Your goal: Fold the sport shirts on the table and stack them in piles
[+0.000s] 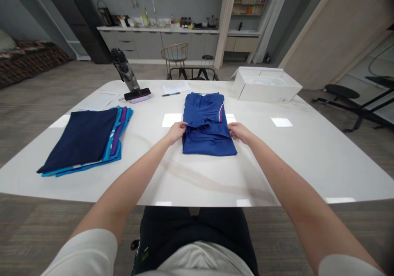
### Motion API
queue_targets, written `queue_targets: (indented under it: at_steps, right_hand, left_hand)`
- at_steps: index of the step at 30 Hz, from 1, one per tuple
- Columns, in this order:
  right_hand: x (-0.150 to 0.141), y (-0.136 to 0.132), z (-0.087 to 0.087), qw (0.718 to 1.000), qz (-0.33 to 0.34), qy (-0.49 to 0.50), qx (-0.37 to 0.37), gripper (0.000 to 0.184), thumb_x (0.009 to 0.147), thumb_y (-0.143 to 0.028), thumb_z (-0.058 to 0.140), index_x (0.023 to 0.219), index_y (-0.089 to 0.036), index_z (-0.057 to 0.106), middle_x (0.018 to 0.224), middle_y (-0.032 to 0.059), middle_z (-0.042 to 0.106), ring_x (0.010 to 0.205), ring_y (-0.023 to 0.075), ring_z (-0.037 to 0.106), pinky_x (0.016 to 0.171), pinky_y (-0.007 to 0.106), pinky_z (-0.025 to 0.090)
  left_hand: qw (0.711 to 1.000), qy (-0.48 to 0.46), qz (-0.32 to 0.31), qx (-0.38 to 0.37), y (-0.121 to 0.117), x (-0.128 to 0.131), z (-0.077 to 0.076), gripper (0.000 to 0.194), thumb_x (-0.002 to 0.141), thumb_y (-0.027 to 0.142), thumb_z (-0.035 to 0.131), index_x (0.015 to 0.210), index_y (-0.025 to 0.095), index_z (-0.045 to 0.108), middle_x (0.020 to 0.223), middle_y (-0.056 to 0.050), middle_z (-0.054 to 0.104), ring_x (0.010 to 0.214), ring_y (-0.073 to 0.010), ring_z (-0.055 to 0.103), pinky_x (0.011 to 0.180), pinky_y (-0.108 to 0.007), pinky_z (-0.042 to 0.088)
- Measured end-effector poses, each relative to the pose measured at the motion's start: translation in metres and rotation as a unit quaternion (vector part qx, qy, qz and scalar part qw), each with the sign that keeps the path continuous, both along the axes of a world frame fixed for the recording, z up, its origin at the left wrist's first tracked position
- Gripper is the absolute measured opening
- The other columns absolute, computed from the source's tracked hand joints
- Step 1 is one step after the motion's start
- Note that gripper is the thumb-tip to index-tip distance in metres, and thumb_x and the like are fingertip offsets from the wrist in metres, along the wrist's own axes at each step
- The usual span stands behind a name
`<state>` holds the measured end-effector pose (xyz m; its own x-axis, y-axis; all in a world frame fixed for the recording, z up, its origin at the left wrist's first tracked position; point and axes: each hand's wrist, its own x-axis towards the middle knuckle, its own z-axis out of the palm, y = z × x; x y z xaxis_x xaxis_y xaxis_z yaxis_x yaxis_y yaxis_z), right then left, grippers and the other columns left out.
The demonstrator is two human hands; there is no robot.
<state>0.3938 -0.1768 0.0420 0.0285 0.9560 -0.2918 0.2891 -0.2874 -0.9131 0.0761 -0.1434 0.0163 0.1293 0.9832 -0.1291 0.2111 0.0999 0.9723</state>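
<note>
A blue shirt (pixel 205 124) lies folded into a long, narrow shape on the white table (pixel 277 157), with a white and red striped trim along its right side. Rumpled layers cross its middle. At its left edge my left hand (pixel 177 132) pinches the cloth between thumb and fingers. Across from it, my right hand (pixel 239 132) has its fingers closed at the shirt's right edge. Both hands rest low, close to the tabletop. To the left sits a stack of folded clothes (pixel 83 138), dark navy on top with purple and bright blue below.
A handheld vacuum cleaner (pixel 127 74) stands at the back left. Near it are papers (pixel 176 87) and a pen (pixel 171 94). An open white box (pixel 266 85) occupies the back right. Chairs (pixel 175 54) and a kitchen counter (pixel 160 30) are beyond the table.
</note>
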Motion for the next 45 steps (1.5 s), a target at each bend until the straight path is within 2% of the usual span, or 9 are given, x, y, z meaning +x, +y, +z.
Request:
queue_targets:
  at_steps: [4,9,16,22,25,30,34,39,45]
  right_hand:
    - [0.017,0.012,-0.027,0.974,0.094,-0.165,0.123,0.032,0.076,-0.020,0.066,0.108,-0.019,0.070,0.075,-0.0008,0.060,0.059,0.0126,0.049,0.057,0.026,0.043]
    - [0.038,0.014,-0.032,0.921,0.233,-0.220,0.222,0.058,0.080,-0.015,0.058,0.136,-0.027,0.068,0.107,0.0069,0.062,0.075,0.0164,0.057,0.077,0.034,0.055]
    - [0.037,0.023,-0.017,0.928,0.226,-0.179,0.236,0.021,0.082,-0.028,0.064,0.094,-0.024,0.081,0.122,0.0101,0.061,0.103,0.0244,0.062,0.084,0.036,0.054]
    - [0.026,0.046,-0.018,0.985,0.078,-0.014,0.152,0.027,0.082,-0.047,0.066,0.089,-0.021,0.066,0.075,0.0004,0.065,0.068,0.0153,0.056,0.061,0.027,0.045]
    - [0.021,0.059,-0.022,0.996,0.007,-0.016,0.089,0.036,0.077,-0.054,0.074,0.078,-0.021,0.061,0.057,-0.0043,0.053,0.052,0.0113,0.044,0.050,0.025,0.035]
    - [0.022,0.076,-0.025,0.997,0.005,-0.083,0.009,0.049,0.069,-0.063,0.083,0.065,-0.021,0.059,0.050,-0.0030,0.049,0.046,0.0099,0.038,0.044,0.025,0.026]
    - [0.021,0.079,-0.022,0.998,0.023,-0.043,0.041,0.046,0.066,-0.060,0.087,0.071,-0.020,0.064,0.062,0.0023,0.063,0.054,0.0148,0.052,0.047,0.027,0.038]
    - [0.020,0.084,0.000,0.988,0.037,0.050,0.141,0.048,0.074,-0.063,0.080,0.091,-0.021,0.067,0.084,0.0043,0.071,0.075,0.0199,0.064,0.062,0.030,0.050]
    - [0.016,0.149,0.011,0.971,-0.033,0.035,0.233,0.041,0.082,-0.060,0.072,0.094,-0.023,0.063,0.083,0.0027,0.069,0.082,0.0207,0.064,0.065,0.029,0.050]
  left_hand:
    - [0.979,0.127,-0.110,0.112,0.014,-0.012,-0.006,0.056,0.062,0.023,0.084,0.117,0.021,0.074,0.087,0.000,0.067,0.065,-0.0121,0.053,0.070,-0.028,0.050]
    - [0.934,0.210,-0.239,0.165,0.029,-0.021,-0.003,0.049,0.077,0.019,0.065,0.124,0.023,0.075,0.096,-0.004,0.068,0.078,-0.0180,0.059,0.082,-0.032,0.053]
    - [0.901,0.236,-0.256,0.260,0.041,-0.017,0.002,0.013,0.079,0.028,0.072,0.091,0.025,0.078,0.117,-0.006,0.067,0.114,-0.0270,0.059,0.109,-0.045,0.044]
    - [0.993,-0.074,-0.070,0.055,0.047,0.004,0.007,0.026,0.084,0.043,0.073,0.093,0.021,0.063,0.082,0.000,0.069,0.076,-0.0157,0.065,0.074,-0.029,0.053]
    - [0.985,-0.147,0.027,-0.084,0.057,0.015,0.005,0.031,0.077,0.043,0.081,0.091,0.021,0.063,0.078,0.000,0.070,0.067,-0.0142,0.066,0.062,-0.025,0.052]
    - [0.966,-0.156,0.023,-0.206,0.077,0.023,0.006,0.035,0.062,0.029,0.093,0.087,0.016,0.073,0.095,-0.012,0.079,0.084,-0.0233,0.075,0.075,-0.033,0.061]
    - [0.975,-0.123,0.022,-0.182,0.085,0.029,0.007,0.042,0.059,0.032,0.095,0.092,0.015,0.075,0.097,-0.013,0.080,0.090,-0.0286,0.076,0.083,-0.041,0.060]
    - [0.976,-0.215,-0.026,-0.014,0.091,0.036,0.021,0.048,0.073,0.041,0.087,0.112,0.018,0.072,0.110,-0.009,0.078,0.109,-0.0275,0.072,0.100,-0.043,0.056]
    - [0.956,-0.293,0.011,0.026,0.160,0.043,0.034,0.043,0.079,0.031,0.083,0.117,0.018,0.067,0.105,-0.008,0.077,0.101,-0.0244,0.074,0.099,-0.044,0.057]
